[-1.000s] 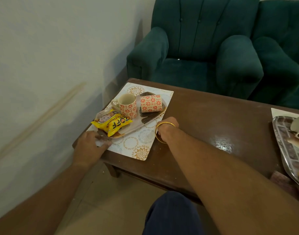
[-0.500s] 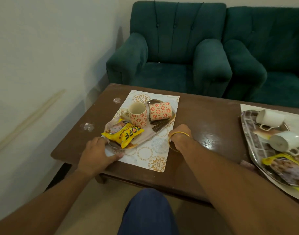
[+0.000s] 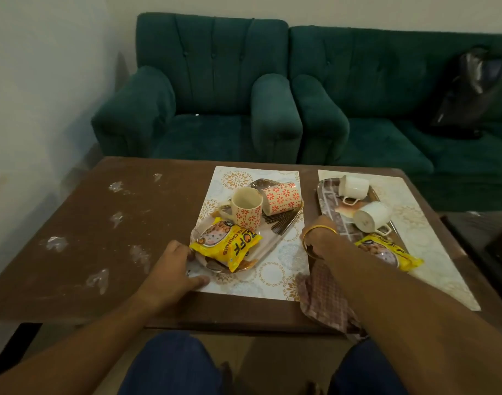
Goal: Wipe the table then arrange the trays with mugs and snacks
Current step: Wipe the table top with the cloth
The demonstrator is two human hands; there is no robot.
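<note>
White smears [image 3: 56,243] are lying across the table's [image 3: 73,280] left half, so wiping is looking unfinished. The left tray [image 3: 275,238] and right tray [image 3: 326,195] are waiting on its right side, unarranged. The left hand [image 3: 170,266] is gripping the left tray's near rim. The right hand [image 3: 319,223] is hiding its fingers, so I cannot tell their state, and the cloth [image 3: 321,295] is lying under that forearm.

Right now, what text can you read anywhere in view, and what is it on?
"ZOFF": left packet, large letters.
"YA CHUNKS": same packet, beside the brand; the start of the first word is out of sight.
Right packet: print partly hidden and blurred, unreadable.
Left mat: small dark print at its near left corner, too small to read.
</note>
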